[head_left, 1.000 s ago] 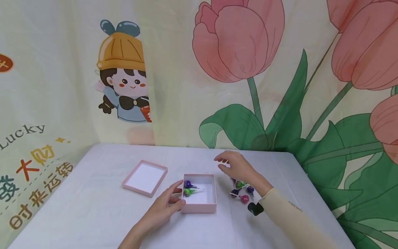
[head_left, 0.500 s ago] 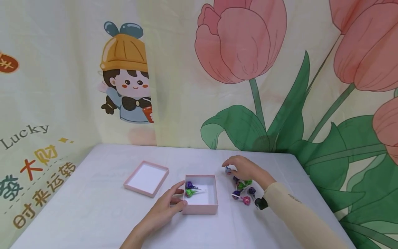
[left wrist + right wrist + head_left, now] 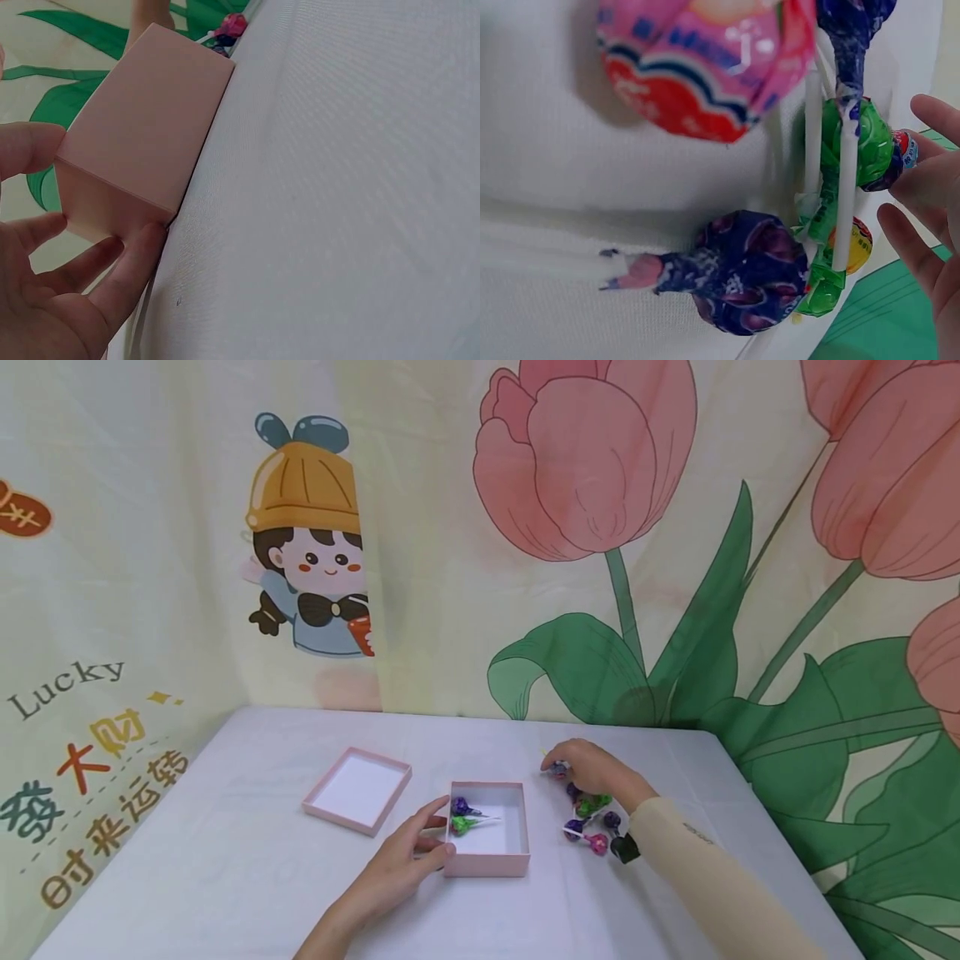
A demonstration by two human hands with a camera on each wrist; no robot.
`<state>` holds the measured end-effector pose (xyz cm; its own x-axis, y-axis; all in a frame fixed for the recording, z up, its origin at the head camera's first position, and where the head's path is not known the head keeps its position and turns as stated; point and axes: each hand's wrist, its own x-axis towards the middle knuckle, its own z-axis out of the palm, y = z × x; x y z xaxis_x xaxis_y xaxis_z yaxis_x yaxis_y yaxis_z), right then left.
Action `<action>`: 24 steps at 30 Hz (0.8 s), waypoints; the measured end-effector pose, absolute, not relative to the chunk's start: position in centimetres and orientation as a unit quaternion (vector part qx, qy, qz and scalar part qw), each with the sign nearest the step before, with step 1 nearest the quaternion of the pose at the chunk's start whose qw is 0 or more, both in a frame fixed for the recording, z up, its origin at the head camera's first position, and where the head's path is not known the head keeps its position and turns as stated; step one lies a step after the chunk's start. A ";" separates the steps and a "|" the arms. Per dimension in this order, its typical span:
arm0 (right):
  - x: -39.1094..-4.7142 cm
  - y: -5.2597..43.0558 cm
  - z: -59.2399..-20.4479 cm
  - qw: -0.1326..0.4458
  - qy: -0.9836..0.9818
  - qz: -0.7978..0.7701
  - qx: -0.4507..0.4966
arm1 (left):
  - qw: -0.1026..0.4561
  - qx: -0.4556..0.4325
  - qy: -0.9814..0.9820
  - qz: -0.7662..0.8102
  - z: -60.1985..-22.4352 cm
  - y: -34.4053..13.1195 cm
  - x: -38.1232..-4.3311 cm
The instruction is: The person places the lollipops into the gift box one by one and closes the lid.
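Item: one pink square box [image 3: 487,866], open at the top with a white interior, upright on the white-covered bench [image 3: 225,868]; inside, by its left wall, I count one purple lollipop [image 3: 460,807] and one green lollipop [image 3: 459,826], their white sticks pointing right.
Item: one left hand [image 3: 397,860], fingers spread and slightly bent, thumb apart from them; the tips rest against the box's left wall, and I read contact there, with no clamp round it.
Item: one right hand [image 3: 588,767], in a cream sleeve [image 3: 720,877], well apart from the left; its fingers bend down about a blue-wrapped lollipop [image 3: 558,768] right of the box; I cannot tell whether they pinch it.
Item: a loose cluster nearer me, also right of the box; a pink lollipop [image 3: 597,843], a green-wrapped lollipop [image 3: 591,805] and several dark purple lollipops [image 3: 612,820]; some sticks cross in my right wrist view.
Item: one pink-rimmed lid [image 3: 357,789], left of the box, set askew, white inner face up.
Backdrop: a cloth printed with tulips [image 3: 585,468].
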<state>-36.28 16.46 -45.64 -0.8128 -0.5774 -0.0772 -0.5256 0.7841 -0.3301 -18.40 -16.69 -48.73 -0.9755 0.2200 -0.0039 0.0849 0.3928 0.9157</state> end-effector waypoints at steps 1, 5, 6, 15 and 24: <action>-36.3 16.5 -45.7 0.086 0.942 -0.145 -0.291 | 0.062 0.092 0.832 0.544 -48.7 -16.7 -18.4; -36.3 16.8 -45.7 0.078 0.944 -0.139 -0.290 | 0.063 0.092 0.831 0.545 -48.6 -16.6 -18.4; -36.3 16.9 -45.7 0.077 0.944 -0.138 -0.290 | 0.063 0.093 0.831 0.545 -48.7 -16.7 -18.4; -36.4 17.6 -45.7 0.064 0.946 -0.126 -0.292 | 0.066 0.094 0.829 0.547 -48.8 -16.8 -18.3; -36.7 18.0 -45.9 0.049 0.954 -0.108 -0.277 | 0.066 0.092 0.832 0.544 -48.7 -16.7 -18.3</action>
